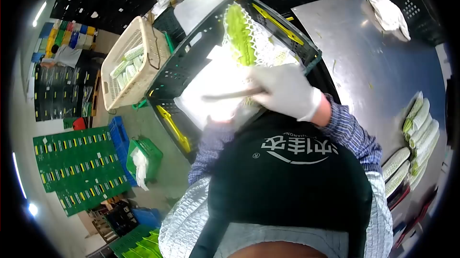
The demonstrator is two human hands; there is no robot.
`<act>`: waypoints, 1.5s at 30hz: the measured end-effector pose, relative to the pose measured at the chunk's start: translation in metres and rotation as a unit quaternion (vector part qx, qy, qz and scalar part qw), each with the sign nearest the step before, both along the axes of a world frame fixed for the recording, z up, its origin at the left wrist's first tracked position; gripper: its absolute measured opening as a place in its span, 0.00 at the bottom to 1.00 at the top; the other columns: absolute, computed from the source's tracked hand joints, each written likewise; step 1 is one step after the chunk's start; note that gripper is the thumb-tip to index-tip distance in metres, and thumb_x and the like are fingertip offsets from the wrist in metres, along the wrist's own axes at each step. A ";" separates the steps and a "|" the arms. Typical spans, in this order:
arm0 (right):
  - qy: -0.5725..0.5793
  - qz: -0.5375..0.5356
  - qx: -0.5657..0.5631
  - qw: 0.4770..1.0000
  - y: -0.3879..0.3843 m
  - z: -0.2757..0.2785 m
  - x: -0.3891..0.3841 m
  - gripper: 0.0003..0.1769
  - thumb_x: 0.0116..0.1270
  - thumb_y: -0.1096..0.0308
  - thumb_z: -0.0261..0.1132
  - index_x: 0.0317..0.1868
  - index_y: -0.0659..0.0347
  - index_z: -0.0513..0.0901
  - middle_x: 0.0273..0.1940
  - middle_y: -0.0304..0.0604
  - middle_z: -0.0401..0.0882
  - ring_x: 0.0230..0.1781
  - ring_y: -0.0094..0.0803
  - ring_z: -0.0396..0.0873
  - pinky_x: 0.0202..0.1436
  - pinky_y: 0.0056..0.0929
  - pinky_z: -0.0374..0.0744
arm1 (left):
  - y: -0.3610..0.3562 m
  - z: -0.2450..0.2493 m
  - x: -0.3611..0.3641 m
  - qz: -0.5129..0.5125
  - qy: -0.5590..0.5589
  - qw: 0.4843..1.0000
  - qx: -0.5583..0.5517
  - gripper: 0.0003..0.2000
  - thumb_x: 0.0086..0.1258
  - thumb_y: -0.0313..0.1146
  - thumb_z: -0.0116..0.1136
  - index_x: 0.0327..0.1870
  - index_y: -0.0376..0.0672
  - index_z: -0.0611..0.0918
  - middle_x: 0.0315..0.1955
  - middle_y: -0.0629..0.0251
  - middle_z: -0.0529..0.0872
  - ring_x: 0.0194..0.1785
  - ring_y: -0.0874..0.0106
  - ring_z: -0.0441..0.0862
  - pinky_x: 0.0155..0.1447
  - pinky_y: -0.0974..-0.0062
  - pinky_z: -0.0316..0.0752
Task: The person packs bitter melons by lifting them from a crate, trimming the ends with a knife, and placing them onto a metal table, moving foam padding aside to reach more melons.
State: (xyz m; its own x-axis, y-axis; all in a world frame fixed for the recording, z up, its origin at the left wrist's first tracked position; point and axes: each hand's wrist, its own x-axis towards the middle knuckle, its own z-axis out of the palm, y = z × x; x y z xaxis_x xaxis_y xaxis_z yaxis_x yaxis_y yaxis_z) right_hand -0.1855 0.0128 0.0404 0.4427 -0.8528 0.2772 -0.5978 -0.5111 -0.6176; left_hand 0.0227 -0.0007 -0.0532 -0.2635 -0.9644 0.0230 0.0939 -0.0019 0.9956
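My right hand (287, 91), in a white glove, is closed round a thin grey-brown object (231, 96), blurred, over a black crate (168, 76). My left hand (221, 110) is low over the crate's near side; glare washes out its fingers, and what it touches is unclear. Inside the crate, a bumpy green vegetable (239, 32) lies in white foam netting, beyond my right hand. A bright white sheet (194, 92) covers part of the crate's inside.
A beige basket (157, 52) of netted produce stands left of the crate. On the metal table (354, 32) are a white cloth (387, 12) and several netted vegetables (421, 131). Another person (69, 56) is far left, near stacked crates.
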 end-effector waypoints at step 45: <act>0.137 -0.667 0.356 0.640 0.306 -0.136 -0.295 0.44 0.57 0.49 0.73 0.71 0.63 0.73 0.62 0.60 0.80 0.61 0.49 0.80 0.64 0.38 0.77 | -0.106 -0.029 -0.016 0.020 -0.132 0.990 0.047 0.16 0.74 0.31 0.62 0.59 0.33 0.81 0.49 0.58 0.87 0.50 0.68 0.87 0.58 0.71 0.80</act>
State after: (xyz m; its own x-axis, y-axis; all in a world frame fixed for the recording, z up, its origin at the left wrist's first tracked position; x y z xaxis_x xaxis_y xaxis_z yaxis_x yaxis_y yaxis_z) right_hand -0.4806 0.3185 -0.0952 -0.8624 -0.3895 -0.3233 -0.3442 0.9196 -0.1897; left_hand 0.0066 -0.1066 -0.0826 -0.2094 -0.9689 -0.1316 -0.1669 -0.0973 0.9812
